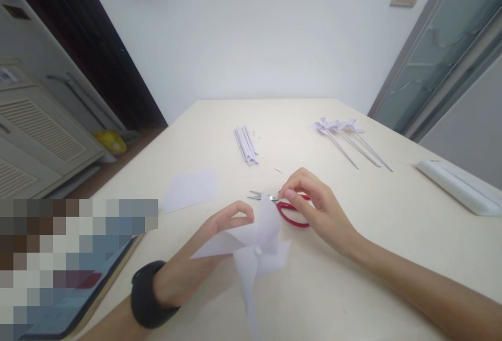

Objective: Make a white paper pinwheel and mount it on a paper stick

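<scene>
Left hand (204, 249): we pinch a white paper pinwheel (254, 252), held just above the table (353, 278).
Right hand (314, 207): our fingers close on the red-handled scissors (288, 210), which lie flat on the table.
Far side: paper sticks (246, 145), finished pinwheels (345, 134), one paper sheet (191, 189).

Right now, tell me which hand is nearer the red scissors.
Right. The right hand rests on the red scissors, fingers over the handles. The left hand holds the paper pinwheel just beside them.
</scene>
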`<state>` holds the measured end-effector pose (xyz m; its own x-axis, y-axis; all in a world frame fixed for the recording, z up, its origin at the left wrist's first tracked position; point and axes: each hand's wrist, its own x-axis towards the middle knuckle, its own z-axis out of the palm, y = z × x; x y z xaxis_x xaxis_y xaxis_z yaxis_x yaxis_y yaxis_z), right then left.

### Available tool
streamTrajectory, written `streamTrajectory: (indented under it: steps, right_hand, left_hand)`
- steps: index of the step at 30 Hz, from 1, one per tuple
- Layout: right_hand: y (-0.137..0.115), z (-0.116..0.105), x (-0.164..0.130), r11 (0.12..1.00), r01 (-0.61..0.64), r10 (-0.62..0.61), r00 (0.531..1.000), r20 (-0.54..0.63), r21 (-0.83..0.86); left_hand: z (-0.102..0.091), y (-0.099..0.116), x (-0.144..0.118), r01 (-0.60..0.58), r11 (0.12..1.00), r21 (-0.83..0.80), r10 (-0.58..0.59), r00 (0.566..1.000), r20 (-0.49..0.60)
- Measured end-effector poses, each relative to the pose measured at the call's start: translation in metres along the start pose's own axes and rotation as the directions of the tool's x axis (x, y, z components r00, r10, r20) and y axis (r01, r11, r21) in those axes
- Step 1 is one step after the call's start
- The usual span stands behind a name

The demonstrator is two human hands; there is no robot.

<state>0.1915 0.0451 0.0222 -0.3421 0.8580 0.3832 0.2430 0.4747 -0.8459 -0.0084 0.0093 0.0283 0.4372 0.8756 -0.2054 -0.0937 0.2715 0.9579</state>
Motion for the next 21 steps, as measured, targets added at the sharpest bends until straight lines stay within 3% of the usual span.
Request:
streamTrajectory:
  steps: [5,8,13,17,21]
  right_hand:
    - [-0.001,0.000,-0.002,0.995,0.067,-0.072,0.995,0.074,0.070]
    - [0.001,-0.001,-0.001,0.982,0.040,-0.065,0.989,0.131,0.182]
    - [0.003,0.000,0.001,0.909,-0.095,-0.015,0.965,0.262,0.405]
    - [0.005,0.003,0.001,0.841,-0.278,0.037,0.885,0.465,0.463]
    - [0.009,0.005,0.002,0.741,-0.404,0.058,0.834,0.548,0.536]
  left_hand:
    - [-0.007,-0.013,0.003,0.023,0.999,-0.040,-0.025,0.998,-0.055]
    - [-0.012,-0.018,0.005,-0.051,0.996,-0.078,0.049,0.999,-0.023]
    - [-0.009,-0.013,0.002,0.025,0.993,-0.118,-0.025,1.000,0.001]
    - [-0.006,-0.012,0.001,0.016,0.989,-0.144,-0.016,1.000,-0.001]
    - [-0.007,-0.015,0.001,0.014,0.990,-0.141,-0.010,0.999,0.034]
